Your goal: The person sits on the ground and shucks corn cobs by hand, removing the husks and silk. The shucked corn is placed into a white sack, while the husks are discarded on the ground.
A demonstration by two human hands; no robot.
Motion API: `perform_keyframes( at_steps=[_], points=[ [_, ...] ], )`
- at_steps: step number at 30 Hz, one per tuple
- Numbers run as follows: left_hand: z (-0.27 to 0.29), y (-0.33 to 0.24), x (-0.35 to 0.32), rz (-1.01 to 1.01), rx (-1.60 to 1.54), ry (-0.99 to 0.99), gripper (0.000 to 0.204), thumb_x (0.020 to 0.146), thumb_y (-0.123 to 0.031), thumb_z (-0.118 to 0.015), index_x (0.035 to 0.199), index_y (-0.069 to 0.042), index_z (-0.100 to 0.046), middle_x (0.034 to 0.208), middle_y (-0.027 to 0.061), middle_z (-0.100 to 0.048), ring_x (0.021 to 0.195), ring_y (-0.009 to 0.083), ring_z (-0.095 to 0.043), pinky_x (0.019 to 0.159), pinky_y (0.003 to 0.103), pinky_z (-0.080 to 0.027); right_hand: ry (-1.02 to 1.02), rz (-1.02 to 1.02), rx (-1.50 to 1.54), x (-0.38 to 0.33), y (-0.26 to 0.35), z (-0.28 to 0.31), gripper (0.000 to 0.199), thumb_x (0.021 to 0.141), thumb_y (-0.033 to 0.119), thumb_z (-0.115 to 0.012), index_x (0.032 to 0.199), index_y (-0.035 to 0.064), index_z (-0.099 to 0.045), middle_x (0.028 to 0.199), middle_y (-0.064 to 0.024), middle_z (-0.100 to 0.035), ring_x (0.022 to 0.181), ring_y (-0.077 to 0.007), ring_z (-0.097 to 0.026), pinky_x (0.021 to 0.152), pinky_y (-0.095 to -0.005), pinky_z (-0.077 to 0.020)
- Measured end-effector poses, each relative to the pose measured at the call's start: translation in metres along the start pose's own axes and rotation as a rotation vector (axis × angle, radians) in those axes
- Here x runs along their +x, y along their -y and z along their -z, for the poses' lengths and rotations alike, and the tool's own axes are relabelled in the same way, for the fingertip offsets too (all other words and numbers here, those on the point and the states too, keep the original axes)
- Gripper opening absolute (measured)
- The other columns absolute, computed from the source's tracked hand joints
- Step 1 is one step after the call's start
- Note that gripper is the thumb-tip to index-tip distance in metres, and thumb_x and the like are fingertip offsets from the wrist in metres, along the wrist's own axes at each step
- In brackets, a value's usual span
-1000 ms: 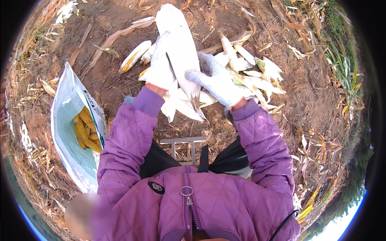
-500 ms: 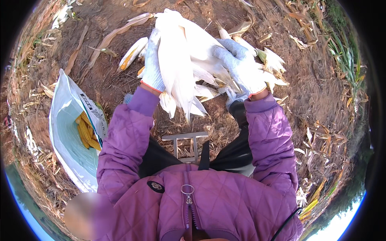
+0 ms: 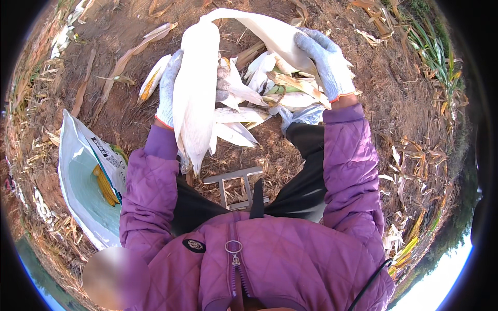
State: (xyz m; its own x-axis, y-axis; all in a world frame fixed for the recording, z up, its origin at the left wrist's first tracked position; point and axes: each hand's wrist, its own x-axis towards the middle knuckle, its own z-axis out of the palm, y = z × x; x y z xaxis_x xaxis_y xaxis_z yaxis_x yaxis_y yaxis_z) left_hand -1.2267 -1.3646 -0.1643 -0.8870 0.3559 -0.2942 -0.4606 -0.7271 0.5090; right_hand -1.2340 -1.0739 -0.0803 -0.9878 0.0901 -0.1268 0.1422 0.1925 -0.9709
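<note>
The left hand [image 3: 167, 93] wears a pale glove with an orange edge; it goes around the back of the husk-covered corn [image 3: 196, 90], and the tips of its fingers [image 3: 222, 87] come out at the other side, so the fingers are closed around it; this corn is in front of the person, above the ground [image 3: 122, 101], with its loose white leaves hanging down toward the knees; whether an ear is inside the husk, I cannot tell.

The right hand [image 3: 330, 67], gloved in the same way, is well apart from the left; its fingers are bent narrowly over a wide husk strip [image 3: 277, 39], which makes an arch from the top of the corn and joins with it there; the thumb is not clear to see.

Between and below the hands there is a pile of pale husks [image 3: 257, 101] on the ground; just beside the left hand lies a partly opened ear [image 3: 151, 83] showing yellow kernels; at the person's left stands a white bag [image 3: 78, 179], open at its mouth, with bare yellow ears [image 3: 105, 187] inside; a low metal frame [image 3: 222, 192] is between the legs, which wear dark trousers [image 3: 301, 179].
</note>
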Motion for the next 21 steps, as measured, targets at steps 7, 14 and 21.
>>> perform_keyframes(
  at_steps=[7,14,21],
  points=[
    [-0.019,0.006,-0.034,0.378,0.323,0.262,0.052,0.089,-0.027,-0.062,0.13,0.001,-0.047,0.119,0.0104,-0.059,0.099,0.0172,-0.062,0.082,0.029,-0.053,-0.597,0.462,-0.901,0.019,-0.013,0.048,0.022,0.089,0.032,-0.058,0.101,0.0168,-0.068,0.09,-0.0114,-0.069,0.083,-0.0298,-0.067,0.073,-0.0354,-0.0517],
    [-0.031,0.005,-0.038,0.489,0.472,0.091,0.076,0.082,-0.03,-0.073,0.139,0.003,-0.036,0.124,0.0097,-0.056,0.109,0.0147,-0.056,0.092,0.025,-0.045,-0.567,0.493,-1.059,0.013,-0.024,0.069,0.019,0.09,0.031,-0.056,0.102,0.0203,-0.067,0.091,-0.0089,-0.069,0.083,-0.03,-0.066,0.071,-0.0365,-0.0517],
    [-0.009,0.01,-0.039,0.376,0.64,0.168,0.08,0.081,-0.032,-0.073,0.14,0.006,-0.034,0.131,0.0133,-0.05,0.114,0.016,-0.052,0.094,0.025,-0.043,-0.543,0.532,-1.193,0.004,-0.032,0.08,0.018,0.09,0.029,-0.057,0.102,0.0205,-0.067,0.093,-0.0074,-0.068,0.083,-0.0278,-0.067,0.071,-0.0362,-0.0524]
  ],
)
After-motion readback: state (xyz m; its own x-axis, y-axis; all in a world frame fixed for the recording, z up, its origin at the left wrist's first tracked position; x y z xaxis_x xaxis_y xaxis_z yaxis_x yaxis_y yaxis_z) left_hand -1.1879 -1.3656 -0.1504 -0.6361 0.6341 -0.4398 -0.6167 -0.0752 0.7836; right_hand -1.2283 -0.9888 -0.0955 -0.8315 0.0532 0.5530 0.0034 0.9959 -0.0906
